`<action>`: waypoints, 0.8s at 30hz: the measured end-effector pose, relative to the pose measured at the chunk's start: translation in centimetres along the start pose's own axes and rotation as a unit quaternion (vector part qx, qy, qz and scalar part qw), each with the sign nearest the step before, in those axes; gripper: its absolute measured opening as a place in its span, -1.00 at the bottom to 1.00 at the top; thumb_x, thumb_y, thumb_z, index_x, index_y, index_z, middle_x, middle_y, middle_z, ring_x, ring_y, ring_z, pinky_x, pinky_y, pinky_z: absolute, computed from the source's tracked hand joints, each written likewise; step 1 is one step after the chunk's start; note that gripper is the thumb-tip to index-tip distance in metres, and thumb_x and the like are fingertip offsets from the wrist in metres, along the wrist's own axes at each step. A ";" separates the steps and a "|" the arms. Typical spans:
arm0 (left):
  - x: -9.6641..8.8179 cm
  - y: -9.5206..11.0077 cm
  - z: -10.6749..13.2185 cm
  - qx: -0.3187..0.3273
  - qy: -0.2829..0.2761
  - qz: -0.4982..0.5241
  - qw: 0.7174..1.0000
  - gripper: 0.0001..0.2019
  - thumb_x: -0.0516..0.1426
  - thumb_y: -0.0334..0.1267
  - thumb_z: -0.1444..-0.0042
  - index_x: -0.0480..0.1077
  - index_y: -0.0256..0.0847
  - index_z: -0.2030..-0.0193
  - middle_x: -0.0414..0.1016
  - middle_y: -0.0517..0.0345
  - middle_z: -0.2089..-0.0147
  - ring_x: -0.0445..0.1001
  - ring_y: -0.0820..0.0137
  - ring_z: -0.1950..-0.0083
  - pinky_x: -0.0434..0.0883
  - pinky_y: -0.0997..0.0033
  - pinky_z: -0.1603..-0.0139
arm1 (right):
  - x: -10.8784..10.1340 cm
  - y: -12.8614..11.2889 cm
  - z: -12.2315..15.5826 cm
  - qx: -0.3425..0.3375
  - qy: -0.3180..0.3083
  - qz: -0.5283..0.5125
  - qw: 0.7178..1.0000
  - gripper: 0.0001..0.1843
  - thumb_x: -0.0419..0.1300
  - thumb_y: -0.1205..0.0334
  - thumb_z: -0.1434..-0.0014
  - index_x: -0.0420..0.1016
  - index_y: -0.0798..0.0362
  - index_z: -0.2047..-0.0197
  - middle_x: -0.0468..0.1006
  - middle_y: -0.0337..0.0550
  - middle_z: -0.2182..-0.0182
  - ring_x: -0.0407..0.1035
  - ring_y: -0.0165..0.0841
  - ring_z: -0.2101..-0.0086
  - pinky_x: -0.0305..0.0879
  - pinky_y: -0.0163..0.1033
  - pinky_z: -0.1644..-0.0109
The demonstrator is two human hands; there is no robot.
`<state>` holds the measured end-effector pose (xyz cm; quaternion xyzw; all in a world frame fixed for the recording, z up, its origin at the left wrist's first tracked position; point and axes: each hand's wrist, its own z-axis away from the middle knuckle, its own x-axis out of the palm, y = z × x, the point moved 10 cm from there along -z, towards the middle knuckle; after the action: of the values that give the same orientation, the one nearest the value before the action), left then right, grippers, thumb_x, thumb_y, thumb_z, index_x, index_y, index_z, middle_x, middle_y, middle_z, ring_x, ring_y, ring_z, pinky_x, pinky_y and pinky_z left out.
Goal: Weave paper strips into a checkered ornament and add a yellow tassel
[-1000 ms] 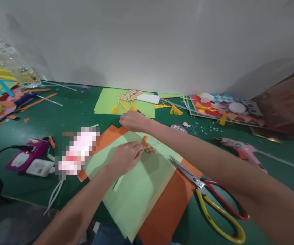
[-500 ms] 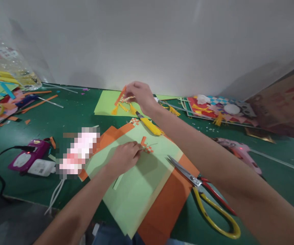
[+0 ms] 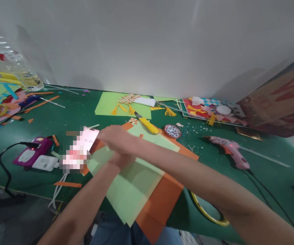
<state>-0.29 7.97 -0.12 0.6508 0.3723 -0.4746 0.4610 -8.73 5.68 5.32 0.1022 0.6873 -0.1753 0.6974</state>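
My right hand (image 3: 114,137), blurred by motion, reaches left across the green paper (image 3: 141,190), its fingertips close to the lit phone (image 3: 90,136). Under that wrist is my left hand (image 3: 126,161), resting on the paper with its fingers hidden. A small bit of an orange paper strip (image 3: 141,136) shows just above my right forearm. Orange sheets (image 3: 159,207) lie beneath the green ones. Beyond them rests a yellow craft knife (image 3: 149,126). My right forearm covers most of the scissors, leaving a yellow handle loop (image 3: 208,211) visible.
Left are a purple device (image 3: 33,153), an orange strip (image 3: 68,184) over white cable, paper scraps and a plastic bottle (image 3: 16,64). Behind lies a woven checked piece (image 3: 128,98) with yellow tassels. To the right are a bead dish (image 3: 172,131), pink glue gun (image 3: 230,149) and brown bag (image 3: 279,102).
My right hand has come back from the woven piece and crossed left over my left hand. The orange strip it held is gone from there; one now lies by the white cable.
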 end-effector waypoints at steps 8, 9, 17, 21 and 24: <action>0.7 1.4 0.8 0.058 -0.062 -0.051 0.995 -0.79 -0.06 -0.40 -0.26 0.38 -0.27 0.13 0.53 -0.01 0.25 0.52 0.25 0.18 0.39 0.37 0.33 | 3.9 7.4 0.0 -0.009 -0.032 0.108 0.994 -0.70 -0.01 0.56 -0.15 0.46 0.20 0.14 0.52 0.10 0.17 0.39 -0.24 0.11 0.24 -0.24 0.25; 0.6 1.5 0.8 0.061 -0.063 -0.055 0.995 -0.79 -0.07 -0.40 -0.26 0.38 -0.27 0.14 0.53 -0.01 0.26 0.52 0.25 0.18 0.38 0.38 0.34 | 4.1 7.4 -0.2 -0.014 -0.028 0.107 0.994 -0.69 -0.03 0.55 -0.17 0.46 0.20 0.11 0.52 0.10 0.16 0.39 -0.25 0.11 0.23 -0.25 0.24; 0.5 1.9 0.9 0.082 -0.060 -0.065 0.993 -0.77 -0.10 -0.41 -0.26 0.35 -0.26 0.11 0.51 0.00 0.24 0.51 0.28 0.19 0.37 0.40 0.34 | 0.8 10.3 -1.0 0.068 0.038 0.057 0.995 -0.67 -0.09 0.42 -0.22 0.44 0.14 0.07 0.53 0.02 0.11 0.40 -0.24 0.12 0.19 -0.24 0.27; 0.5 1.9 0.9 0.089 -0.051 -0.061 0.993 -0.76 -0.09 -0.44 -0.24 0.35 -0.27 0.09 0.51 0.00 0.26 0.51 0.30 0.23 0.36 0.40 0.36 | -0.2 11.4 -0.3 0.093 0.054 0.023 0.994 -0.64 -0.09 0.39 -0.24 0.45 0.08 0.02 0.52 -0.03 0.04 0.35 -0.27 0.05 0.21 -0.25 0.18; 0.4 2.0 1.0 0.096 -0.041 -0.053 0.993 -0.77 -0.07 -0.44 -0.23 0.36 -0.26 0.10 0.52 0.01 0.25 0.52 0.30 0.19 0.37 0.42 0.33 | 0.5 11.2 0.7 0.083 0.018 0.000 0.996 -0.74 0.06 0.36 -0.18 0.54 0.03 0.16 0.55 -0.10 0.08 0.35 -0.32 0.03 0.22 -0.30 0.14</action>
<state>1.42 6.46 -0.08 0.6517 0.3396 -0.5583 0.3851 -3.76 15.63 3.69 0.1627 0.6829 -0.2301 0.6739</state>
